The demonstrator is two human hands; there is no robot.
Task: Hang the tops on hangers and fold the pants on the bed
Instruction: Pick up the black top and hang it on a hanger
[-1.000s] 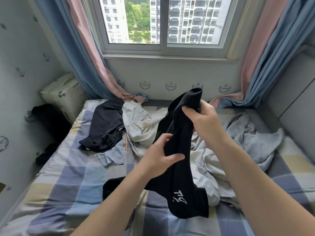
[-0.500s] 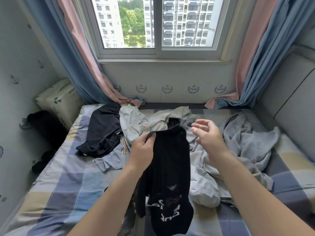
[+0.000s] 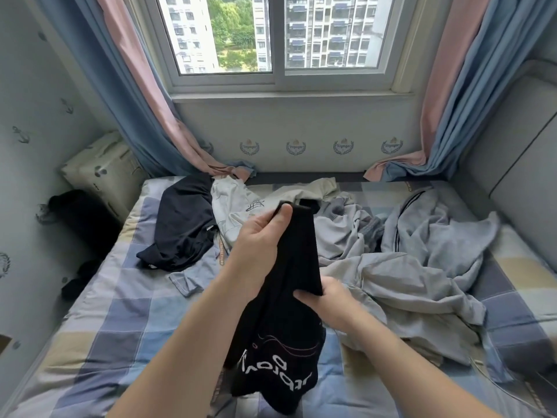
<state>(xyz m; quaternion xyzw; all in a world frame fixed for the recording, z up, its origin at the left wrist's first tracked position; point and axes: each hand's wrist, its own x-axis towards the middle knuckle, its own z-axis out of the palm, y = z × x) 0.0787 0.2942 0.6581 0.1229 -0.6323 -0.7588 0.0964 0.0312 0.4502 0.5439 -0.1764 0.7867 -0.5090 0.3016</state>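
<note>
A black garment (image 3: 289, 315) with white lettering near its lower end hangs over the bed in front of me. My left hand (image 3: 260, 236) grips its top edge, thumb up against the cloth. My right hand (image 3: 327, 303) holds the garment's right edge lower down, fingers curled into the fabric. A dark navy top (image 3: 180, 224) lies crumpled at the left of the bed. A white printed garment (image 3: 232, 212) lies beside it. A grey garment (image 3: 434, 245) is spread over the right side. No hanger is visible.
The bed (image 3: 114, 321) has a blue, grey and beige checked sheet. A window with pink and blue curtains is at the far end. A cream box (image 3: 102, 170) and dark items stand at the left wall. A padded headboard (image 3: 512, 164) runs along the right.
My right hand let go of the garment's top and dropped to grip its right edge lower down. My left hand rose to hold the top, and the garment turned to show its lettering.
</note>
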